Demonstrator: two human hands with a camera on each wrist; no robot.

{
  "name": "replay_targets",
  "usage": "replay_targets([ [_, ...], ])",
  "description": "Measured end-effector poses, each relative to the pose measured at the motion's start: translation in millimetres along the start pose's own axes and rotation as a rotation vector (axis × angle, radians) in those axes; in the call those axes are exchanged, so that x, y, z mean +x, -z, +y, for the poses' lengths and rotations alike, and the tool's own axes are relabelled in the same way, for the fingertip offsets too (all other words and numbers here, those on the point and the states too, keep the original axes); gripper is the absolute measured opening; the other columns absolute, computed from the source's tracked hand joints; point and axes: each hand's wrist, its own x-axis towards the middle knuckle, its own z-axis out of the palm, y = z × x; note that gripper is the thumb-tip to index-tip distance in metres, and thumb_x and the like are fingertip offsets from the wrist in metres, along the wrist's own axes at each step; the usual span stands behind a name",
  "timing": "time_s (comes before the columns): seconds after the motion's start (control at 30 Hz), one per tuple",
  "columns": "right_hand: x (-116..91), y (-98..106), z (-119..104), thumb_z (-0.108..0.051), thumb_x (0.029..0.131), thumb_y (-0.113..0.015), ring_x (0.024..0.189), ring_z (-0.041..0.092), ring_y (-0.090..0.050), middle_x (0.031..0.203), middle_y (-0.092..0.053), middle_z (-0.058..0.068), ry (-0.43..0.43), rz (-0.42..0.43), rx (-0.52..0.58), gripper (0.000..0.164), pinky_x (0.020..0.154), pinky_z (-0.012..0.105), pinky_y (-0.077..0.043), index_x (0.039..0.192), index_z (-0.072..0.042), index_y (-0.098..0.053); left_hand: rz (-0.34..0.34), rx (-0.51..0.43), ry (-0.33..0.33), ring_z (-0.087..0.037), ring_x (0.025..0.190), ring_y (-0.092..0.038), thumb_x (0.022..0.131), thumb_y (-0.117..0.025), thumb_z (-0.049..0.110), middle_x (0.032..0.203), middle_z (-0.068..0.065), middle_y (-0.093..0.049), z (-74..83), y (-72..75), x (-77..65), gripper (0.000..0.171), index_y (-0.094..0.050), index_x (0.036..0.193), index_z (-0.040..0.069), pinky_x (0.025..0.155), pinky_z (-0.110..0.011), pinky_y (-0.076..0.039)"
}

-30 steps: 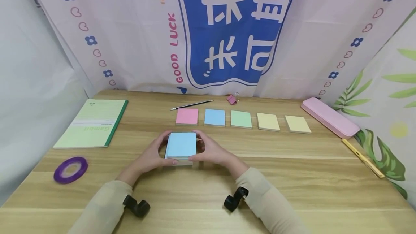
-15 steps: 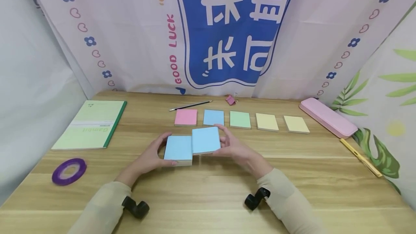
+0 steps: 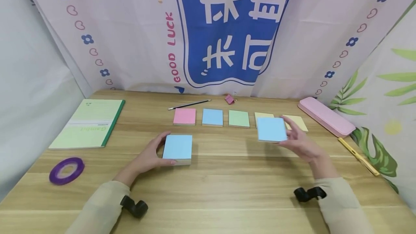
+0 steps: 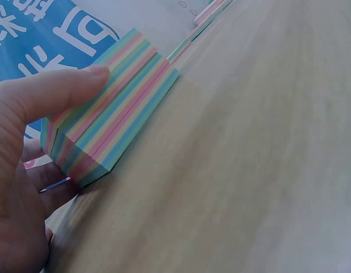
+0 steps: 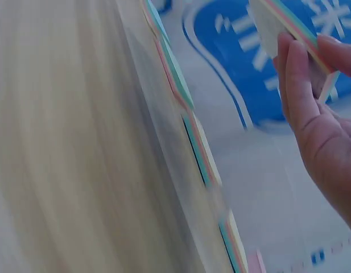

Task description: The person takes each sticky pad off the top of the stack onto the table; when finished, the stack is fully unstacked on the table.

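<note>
In the head view my left hand (image 3: 149,158) grips a stack of sticky note pads (image 3: 177,147) with a blue top sheet, resting on the table left of the middle. Its thumb lies along the near side, and the left wrist view shows the striped edges of the stack (image 4: 115,111). My right hand (image 3: 303,145) pinches a thinner blue-topped sticky note pad (image 3: 271,129) by its right side, raised above the table. This pad partly covers a yellow pad (image 3: 264,115) behind it. In the right wrist view, the fingers and thumb hold the lifted pad (image 5: 297,28) from opposite faces or edges; exactly which is unclear.
A pink pad (image 3: 184,116), a blue pad (image 3: 212,117), a green pad (image 3: 238,118) and another yellow pad (image 3: 297,122) form a back row. Around them lie a pencil (image 3: 190,104), binder clip (image 3: 229,99), pink case (image 3: 326,116), yellow pen-like tool (image 3: 358,156), notebook (image 3: 87,123) and purple tape roll (image 3: 53,174).
My right hand has drawn the blue-topped pad off the stack and carried it right, toward the yellow pads. The left hand has kept its grip on the rest of the stack in place.
</note>
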Motion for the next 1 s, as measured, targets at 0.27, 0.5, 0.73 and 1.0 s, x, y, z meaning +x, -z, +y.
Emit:
replay_targets([
  [0.27, -61, 64, -5, 0.024, 0.081, -0.023, 0.101, 0.025, -0.049, 0.118, -0.043, 0.012, 0.055, 0.019, 0.137, 0.076, 0.086, 0.034, -0.040, 0.138, -0.022, -0.005, -0.009, 0.001, 0.006, -0.036, 0.120, -0.024, 0.065, -0.075, 0.016, 0.131, -0.025, -0.026, 8.2, 1.1, -0.7, 0.086, -0.022, 0.131, -0.002, 0.097, -0.045, -0.020],
  [0.5, -105, 105, -1, 0.023, 0.082, -0.015, 0.102, 0.027, -0.048, 0.118, -0.041, 0.011, 0.048, -0.009, 0.284, 0.079, 0.088, 0.033, -0.038, 0.138, -0.030, 0.003, -0.004, 0.011, -0.019, -0.033, 0.121, -0.024, 0.064, -0.076, 0.027, 0.133, -0.020, -0.026, -19.1, -2.7, 4.8, 0.091, -0.022, 0.133, 0.003, 0.098, -0.045, -0.020],
  [0.73, -122, 129, 2, 0.025, 0.079, -0.009, 0.110, 0.026, -0.042, 0.126, -0.038, 0.007, -0.030, -0.144, 0.354, 0.079, 0.093, 0.035, -0.033, 0.135, -0.028, -0.023, -0.002, 0.011, -0.014, -0.031, 0.122, -0.024, 0.064, -0.076, 0.031, 0.134, -0.017, -0.025, -24.4, -3.2, 6.0, 0.093, -0.021, 0.134, 0.006, 0.098, -0.044, -0.019],
  [1.0, -131, 135, -4, 0.021, 0.082, -0.024, 0.104, 0.012, -0.045, 0.138, -0.009, 0.009, -0.160, -0.018, 0.118, 0.078, 0.088, 0.029, -0.038, 0.137, -0.034, -0.015, -0.008, -0.005, 0.004, -0.036, 0.121, -0.023, 0.065, -0.075, 0.016, 0.132, -0.024, -0.025, 6.4, -0.1, -2.4, 0.088, -0.022, 0.132, -0.002, 0.098, -0.046, -0.019],
])
